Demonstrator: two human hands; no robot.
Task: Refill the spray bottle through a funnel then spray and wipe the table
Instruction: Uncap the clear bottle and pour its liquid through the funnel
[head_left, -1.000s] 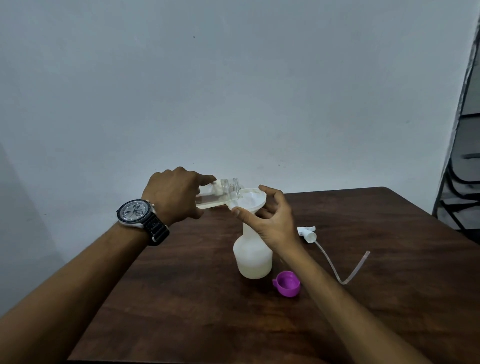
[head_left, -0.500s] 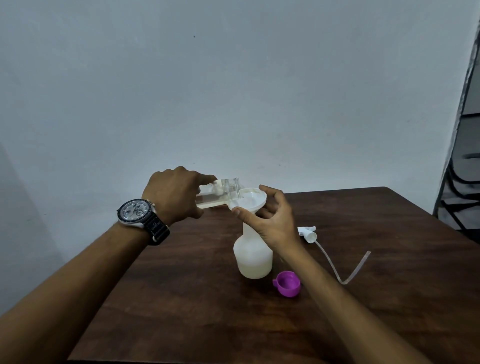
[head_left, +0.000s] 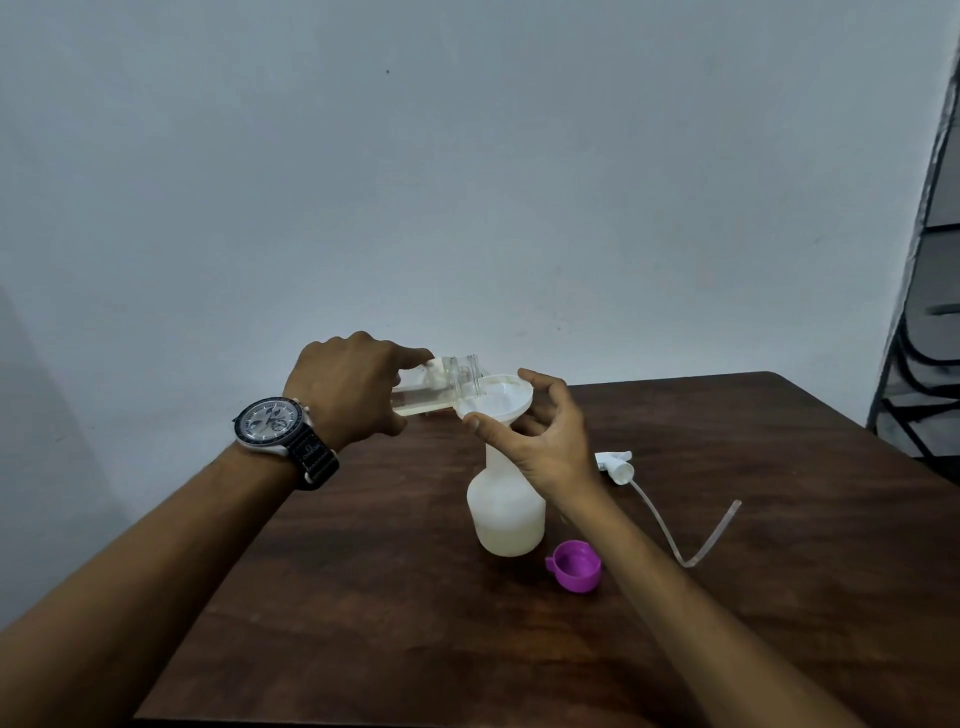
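Refill in progress: my left hand (head_left: 353, 389) grips the tilted clear bottle (head_left: 447, 387) at the funnel (head_left: 498, 397), which my right hand (head_left: 545, 441) pinches by the rim atop the spray bottle (head_left: 506, 514) standing on the counter (head_left: 727, 571); the spray head (head_left: 615, 465) lies detached, with spraying and wiping outstanding.

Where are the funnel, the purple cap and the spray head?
funnel (head_left: 497, 399): head view, inside of its bowl.
purple cap (head_left: 574, 565): head view, its hollow inside.
spray head (head_left: 619, 469): head view, its white collar.
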